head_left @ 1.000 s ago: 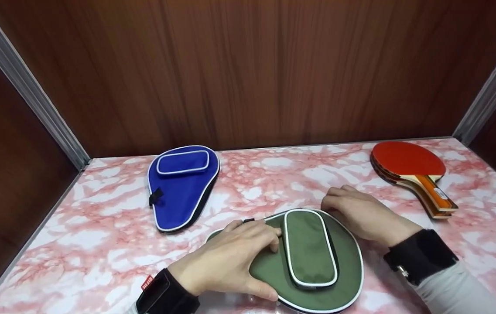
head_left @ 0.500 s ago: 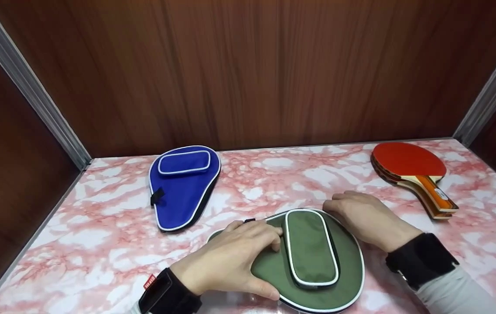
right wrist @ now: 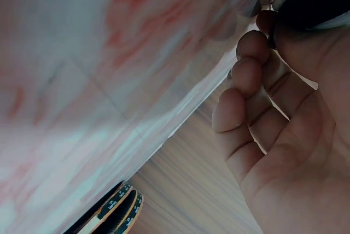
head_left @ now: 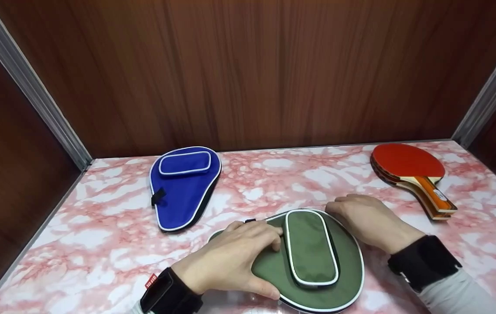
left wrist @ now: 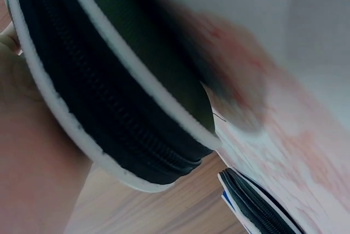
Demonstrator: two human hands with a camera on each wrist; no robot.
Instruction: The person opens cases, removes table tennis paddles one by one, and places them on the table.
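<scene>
The green case (head_left: 313, 261) lay flat at the near edge of the marble tabletop (head_left: 274, 174). My left hand (head_left: 230, 257) rested on its left side with fingers loosely spread, while my right hand (head_left: 367, 220) curled at its far right rim, fingertips pinching the edge.

Two paddle cases lie on the desk (head_left: 274, 174): one green case (head_left: 313, 261) at the near edge and one blue case (head_left: 182, 192) toward the far left corner. One stack of paddles (head_left: 413, 174), red face up, sits at the far right corner. Two hands are in view, the left hand (head_left: 230, 257) and the right hand (head_left: 367, 220).
</scene>
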